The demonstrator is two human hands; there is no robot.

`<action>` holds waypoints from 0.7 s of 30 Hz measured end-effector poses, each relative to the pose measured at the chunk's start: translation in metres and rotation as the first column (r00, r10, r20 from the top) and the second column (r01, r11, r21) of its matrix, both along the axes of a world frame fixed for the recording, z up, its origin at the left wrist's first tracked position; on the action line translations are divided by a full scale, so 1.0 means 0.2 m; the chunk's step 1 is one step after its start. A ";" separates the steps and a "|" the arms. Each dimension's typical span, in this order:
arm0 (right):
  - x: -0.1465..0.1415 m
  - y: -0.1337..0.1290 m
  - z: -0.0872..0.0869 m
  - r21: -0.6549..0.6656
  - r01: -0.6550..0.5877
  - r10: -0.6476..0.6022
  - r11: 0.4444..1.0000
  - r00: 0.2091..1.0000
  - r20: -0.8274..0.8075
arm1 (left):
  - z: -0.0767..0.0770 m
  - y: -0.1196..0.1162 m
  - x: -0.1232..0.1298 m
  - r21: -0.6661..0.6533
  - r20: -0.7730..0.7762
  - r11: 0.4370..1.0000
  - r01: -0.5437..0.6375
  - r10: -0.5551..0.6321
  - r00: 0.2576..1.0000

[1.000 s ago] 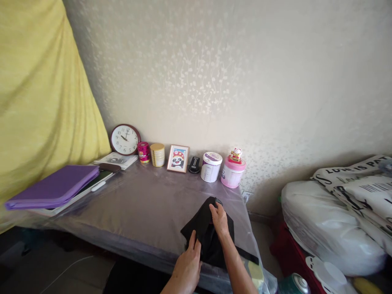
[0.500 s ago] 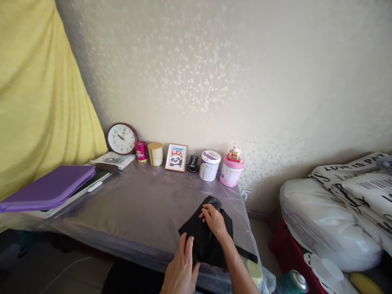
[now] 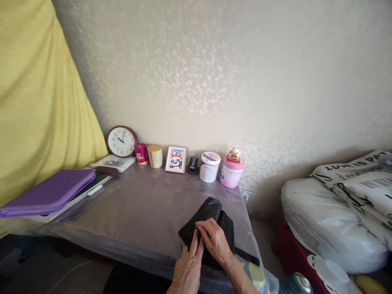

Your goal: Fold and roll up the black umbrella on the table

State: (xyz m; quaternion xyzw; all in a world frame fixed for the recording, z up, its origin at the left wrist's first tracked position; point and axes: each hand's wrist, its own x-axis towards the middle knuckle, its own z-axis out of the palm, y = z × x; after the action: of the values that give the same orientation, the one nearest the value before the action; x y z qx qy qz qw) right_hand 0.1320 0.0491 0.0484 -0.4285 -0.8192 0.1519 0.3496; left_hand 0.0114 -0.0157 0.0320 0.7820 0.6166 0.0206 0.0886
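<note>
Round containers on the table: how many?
4, left to right along the wall: magenta can by the clock, yellow-lidded tub, white tub, pink tub under the cat figurine.

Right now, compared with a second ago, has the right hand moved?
Yes. The right hand has come nearer the wearer and slightly left, farther from the pink tub at the back of the table.

Bench (image 3: 137,204): glossy, clear plastic film, wrinkled at its edge. Dark folded item (image 3: 211,209): smooth cloth, faint sheen. Stuffed bag (image 3: 330,224): shiny, thin white plastic. Curtain (image 3: 39,102): matt cloth.
</note>
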 end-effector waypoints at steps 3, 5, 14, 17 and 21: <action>0.04 -0.06 -0.03 0.082 -0.094 0.091 0.992 0.995 0.038 | -0.02 0.01 -0.01 -0.043 0.006 0.999 0.007 -0.007 1.000; 0.06 -0.05 -0.06 0.117 -0.103 0.092 0.988 0.991 0.092 | -0.02 0.02 -0.01 -0.061 0.016 0.998 0.005 -0.004 1.000; 0.13 0.28 -0.10 0.106 0.015 -0.031 0.994 0.987 0.159 | 0.07 0.03 -0.02 -0.223 0.156 0.975 -0.004 0.040 0.987; 0.14 0.39 -0.10 0.077 0.058 -0.069 0.995 0.986 0.150 | 0.08 0.03 -0.02 -0.250 0.198 0.968 -0.008 0.059 0.979; 0.17 0.51 -0.13 0.037 0.112 -0.115 0.993 0.987 0.110 | 0.08 0.03 -0.02 -0.259 0.226 0.965 -0.037 0.097 0.969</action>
State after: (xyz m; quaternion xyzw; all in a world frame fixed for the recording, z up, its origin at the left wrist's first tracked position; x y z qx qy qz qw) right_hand 0.1656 0.1519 0.0227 -0.4769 -0.8140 0.0948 0.3178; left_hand 0.0071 -0.0091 0.0487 0.7348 0.6255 0.0378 0.2596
